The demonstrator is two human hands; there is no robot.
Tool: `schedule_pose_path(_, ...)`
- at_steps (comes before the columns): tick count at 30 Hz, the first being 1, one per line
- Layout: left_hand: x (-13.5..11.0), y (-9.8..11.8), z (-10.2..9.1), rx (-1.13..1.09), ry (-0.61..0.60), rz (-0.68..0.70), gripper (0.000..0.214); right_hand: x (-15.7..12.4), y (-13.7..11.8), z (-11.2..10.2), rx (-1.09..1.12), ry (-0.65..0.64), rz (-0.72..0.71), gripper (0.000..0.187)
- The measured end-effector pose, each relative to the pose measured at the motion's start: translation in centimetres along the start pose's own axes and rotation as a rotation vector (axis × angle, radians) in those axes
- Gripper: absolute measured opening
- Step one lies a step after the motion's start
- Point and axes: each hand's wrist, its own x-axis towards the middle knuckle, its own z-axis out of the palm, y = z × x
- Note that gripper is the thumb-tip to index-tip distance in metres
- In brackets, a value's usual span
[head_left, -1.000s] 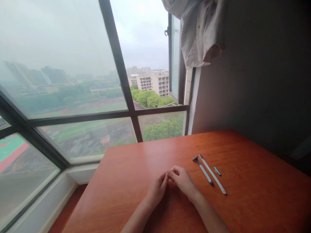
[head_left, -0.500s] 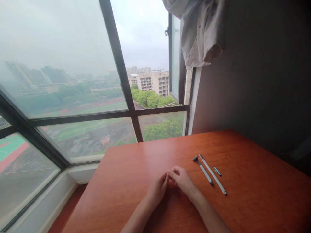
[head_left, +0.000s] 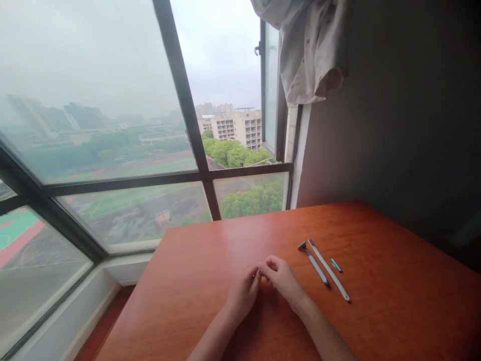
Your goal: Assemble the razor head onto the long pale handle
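Note:
My left hand and my right hand meet above the wooden table, fingertips touching. Both have their fingers pinched closed; whatever may be between them is hidden or too small to see. To the right of my right hand lies a razor with a grey handle, its head pointing away from me. Beside it, roughly parallel, is a toothbrush with a long pale handle and a dark head. A small teal and black piece, like a razor cartridge, rests farther right.
Beyond the table's far edge are large windows with dark frames, one pane swung open. A pale buttoned shirt hangs at the upper right. A grey wall borders the table's right side.
Almost nothing differs. The fingers of my right hand have lifted very slightly, while the razor, toothbrush and small teal piece lie where they were.

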Motion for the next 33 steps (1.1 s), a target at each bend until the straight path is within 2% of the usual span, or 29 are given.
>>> schedule_pose_path(13, -0.1, -0.3, 0.4, 0.021, 0.041, 0.019, 0.031, 0.1, -0.1, -0.1, -0.018, 0.01, -0.031, 0.037)
schedule_pose_path(33, 0.0, 0.5, 0.0, -0.142, -0.014, -0.05, 0.031, -0.3, -1.4, -0.1, 0.089, -0.056, -0.021, 0.027)
